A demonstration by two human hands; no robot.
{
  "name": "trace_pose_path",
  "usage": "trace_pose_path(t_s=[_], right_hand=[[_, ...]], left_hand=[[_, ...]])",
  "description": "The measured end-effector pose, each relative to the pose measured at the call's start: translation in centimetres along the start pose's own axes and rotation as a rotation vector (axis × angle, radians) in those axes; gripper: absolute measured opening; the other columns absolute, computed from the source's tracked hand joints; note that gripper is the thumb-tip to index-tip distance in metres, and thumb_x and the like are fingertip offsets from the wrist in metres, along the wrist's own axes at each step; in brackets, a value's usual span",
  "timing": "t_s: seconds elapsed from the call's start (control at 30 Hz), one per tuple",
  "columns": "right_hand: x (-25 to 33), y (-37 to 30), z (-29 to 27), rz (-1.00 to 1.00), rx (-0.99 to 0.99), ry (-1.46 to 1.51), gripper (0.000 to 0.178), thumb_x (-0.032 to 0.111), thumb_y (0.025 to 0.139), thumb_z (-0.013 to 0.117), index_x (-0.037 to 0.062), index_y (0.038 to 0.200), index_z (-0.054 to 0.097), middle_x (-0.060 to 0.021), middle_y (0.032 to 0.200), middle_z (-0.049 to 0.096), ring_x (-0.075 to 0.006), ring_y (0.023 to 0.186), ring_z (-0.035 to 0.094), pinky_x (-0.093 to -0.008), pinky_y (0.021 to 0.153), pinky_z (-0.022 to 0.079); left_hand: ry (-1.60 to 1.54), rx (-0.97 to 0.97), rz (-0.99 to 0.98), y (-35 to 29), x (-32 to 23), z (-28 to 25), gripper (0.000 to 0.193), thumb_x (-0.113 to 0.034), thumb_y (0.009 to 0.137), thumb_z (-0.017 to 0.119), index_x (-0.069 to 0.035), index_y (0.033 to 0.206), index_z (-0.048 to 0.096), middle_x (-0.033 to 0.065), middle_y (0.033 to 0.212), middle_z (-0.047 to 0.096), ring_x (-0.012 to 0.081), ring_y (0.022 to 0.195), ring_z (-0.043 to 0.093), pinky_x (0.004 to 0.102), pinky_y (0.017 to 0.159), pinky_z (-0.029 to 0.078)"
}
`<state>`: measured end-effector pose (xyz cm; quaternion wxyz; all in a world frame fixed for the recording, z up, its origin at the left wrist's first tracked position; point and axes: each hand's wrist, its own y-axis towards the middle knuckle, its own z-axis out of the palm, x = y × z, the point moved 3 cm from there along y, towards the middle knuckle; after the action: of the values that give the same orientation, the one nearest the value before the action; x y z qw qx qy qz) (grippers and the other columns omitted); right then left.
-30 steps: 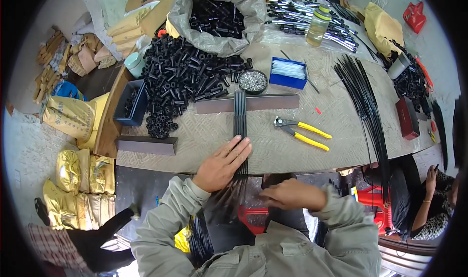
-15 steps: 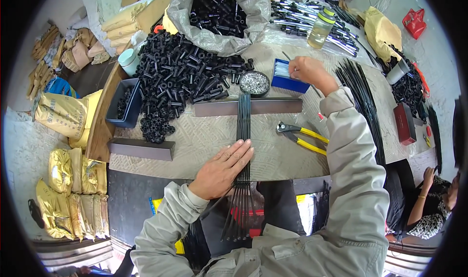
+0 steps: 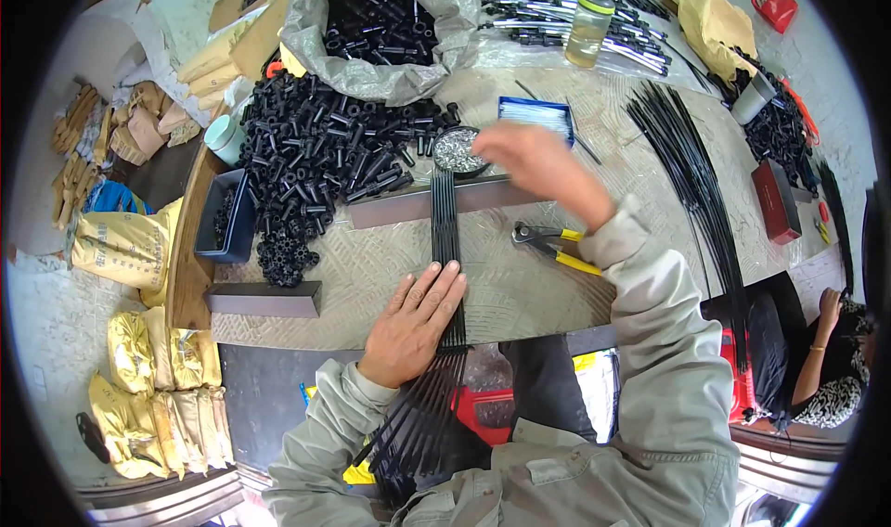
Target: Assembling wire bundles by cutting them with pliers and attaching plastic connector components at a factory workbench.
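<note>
My left hand (image 3: 415, 325) lies flat with its fingers stretched out, pressing a row of thin black rods (image 3: 446, 216) against the table. The rods' far ends rest over a dark bar (image 3: 394, 208), and their near ends fan out past the table edge. Beside the rods' far ends is a round black dish (image 3: 458, 149) of small silvery pieces. My right hand (image 3: 543, 160), slightly blurred, is at the dish's right side with its fingers curled together; whatever they hold is hidden. Behind it stands a blue box (image 3: 535, 119) of thin whitish strips, partly covered by the hand.
Cutters with yellow handles (image 3: 557, 247) lie right of the rods. Black plastic parts (image 3: 316, 142) are heaped at left, below an open grey sack (image 3: 306, 35). A capped bottle (image 3: 590, 28) stands at the back. More black rods (image 3: 691, 184) lie at right, near another person's arm (image 3: 817, 351).
My right hand has moved left from the blue box to the round dish. My left hand stays flat on the rods, whose near ends now spread wider. The whole view has shifted slightly.
</note>
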<state>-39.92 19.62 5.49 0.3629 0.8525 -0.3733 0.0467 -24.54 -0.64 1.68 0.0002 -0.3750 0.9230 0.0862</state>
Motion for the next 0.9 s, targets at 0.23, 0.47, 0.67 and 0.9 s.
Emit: trace_pose_path(t_s=[0.23,0.47,0.67,0.9], right_hand=[[1.1,-1.5,1.6,0.131,0.157,-0.115,0.017,0.006,0.070,0.055,0.0125,0.083,0.063,-0.0099,0.079,0.058,-0.0316,0.068,0.060,-0.0404,0.057,0.047],[-0.1,-2.1,1.3,0.199,0.106,-0.118,0.016,0.007,0.075,0.054,0.0123,0.086,0.065,-0.0113,0.078,0.057,-0.0332,0.066,0.059,-0.0410,0.056,0.046],[0.2,-1.8,1.5,0.192,0.165,-0.173,0.018,0.006,0.074,0.054,0.0129,0.086,0.065,-0.0113,0.079,0.057,-0.0329,0.066,0.059,-0.0419,0.056,0.046],[0.2,-1.9,1.5,0.204,0.172,-0.164,0.019,0.005,0.073,0.054,0.0136,0.088,0.065,-0.0111,0.081,0.057,-0.0327,0.066,0.060,-0.0417,0.055,0.046]], left_hand=[[0.033,0.011,-0.030,0.6,-0.4,-0.1,0.052,-0.014,0.078,0.043,-0.006,0.130,0.038,0.0073,0.136,0.036,0.0230,0.126,0.033,0.0386,0.104,0.024],[0.009,0.030,-0.055,0.8,-0.5,-0.2,0.051,-0.009,0.079,0.041,-0.007,0.129,0.040,0.0059,0.136,0.038,0.0216,0.125,0.036,0.0379,0.103,0.024],[0.010,0.037,-0.064,0.9,-0.4,-0.1,0.050,-0.008,0.079,0.041,-0.007,0.129,0.039,0.0066,0.135,0.038,0.0222,0.125,0.035,0.0384,0.103,0.025],[-0.005,0.031,-0.061,0.9,-0.5,0.0,0.050,-0.008,0.080,0.041,-0.006,0.129,0.039,0.0082,0.135,0.038,0.0233,0.126,0.035,0.0392,0.102,0.026]])
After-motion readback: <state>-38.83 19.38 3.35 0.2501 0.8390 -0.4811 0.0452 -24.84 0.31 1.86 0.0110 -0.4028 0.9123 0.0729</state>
